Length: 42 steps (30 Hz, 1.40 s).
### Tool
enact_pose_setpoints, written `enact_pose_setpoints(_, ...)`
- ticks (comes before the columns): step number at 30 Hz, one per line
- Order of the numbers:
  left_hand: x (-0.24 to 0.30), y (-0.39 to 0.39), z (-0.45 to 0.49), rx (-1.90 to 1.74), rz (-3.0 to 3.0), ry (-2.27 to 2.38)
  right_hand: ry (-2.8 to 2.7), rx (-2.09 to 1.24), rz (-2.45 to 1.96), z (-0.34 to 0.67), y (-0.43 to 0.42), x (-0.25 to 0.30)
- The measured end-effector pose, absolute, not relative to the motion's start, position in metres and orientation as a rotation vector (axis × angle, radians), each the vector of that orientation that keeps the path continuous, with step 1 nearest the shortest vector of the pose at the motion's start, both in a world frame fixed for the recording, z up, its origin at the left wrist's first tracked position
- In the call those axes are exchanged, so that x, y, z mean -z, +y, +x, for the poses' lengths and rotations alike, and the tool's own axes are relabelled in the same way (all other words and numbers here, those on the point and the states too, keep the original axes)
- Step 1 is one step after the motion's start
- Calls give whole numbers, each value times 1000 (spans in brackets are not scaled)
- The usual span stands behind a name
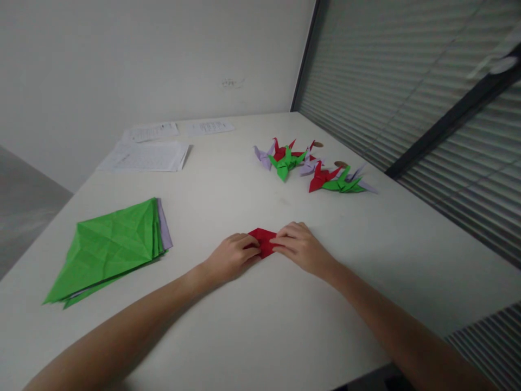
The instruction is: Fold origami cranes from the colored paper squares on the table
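Observation:
A small folded piece of red origami paper (265, 242) lies on the white table (260, 331) in front of me, between my two hands. My left hand (236, 253) grips its left side, with the fingers curled and pressed down on it. On the opposite side, my right hand (299, 247) has its fingers and thumb closed at the paper's right edge. The outer ends of the red paper are hidden under my fingers.
At left lies a stack of creased green paper sheets (114, 236) with a lilac sheet (164, 225) showing. Several folded cranes (285, 163) in red, green and lilac sit at back right. Printed papers (146, 156) lie at back left. Window blinds (407, 81) border the right side.

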<state>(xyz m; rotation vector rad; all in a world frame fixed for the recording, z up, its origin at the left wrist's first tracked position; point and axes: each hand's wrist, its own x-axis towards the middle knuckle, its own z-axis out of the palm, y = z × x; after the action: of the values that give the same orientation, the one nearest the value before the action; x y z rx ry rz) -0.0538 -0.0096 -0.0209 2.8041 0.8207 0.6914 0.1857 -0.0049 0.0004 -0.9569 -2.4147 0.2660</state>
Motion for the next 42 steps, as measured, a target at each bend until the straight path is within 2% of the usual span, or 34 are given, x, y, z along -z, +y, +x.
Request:
enact_pose_setpoints(3,24,-11,-52,-728,2783,824,-2487,-540,-877,179,-9,5)
enact_pose_setpoints(6,25,-12,-52,-736,2780,850,-2466,-650,-954,177,-10,12)
enact_pose_setpoints(22,20,-17,-47,-799,2704,787,-2453,-576,-1056,190,4,13)
enact_pose_setpoints(30,19,-17,-51,-773,2695,596,-2421,-737,-1156,200,11,13)
enact_pose_setpoints(42,25,-18,-52,-736,2730,688,-2522,-848,-1139,204,12,5)
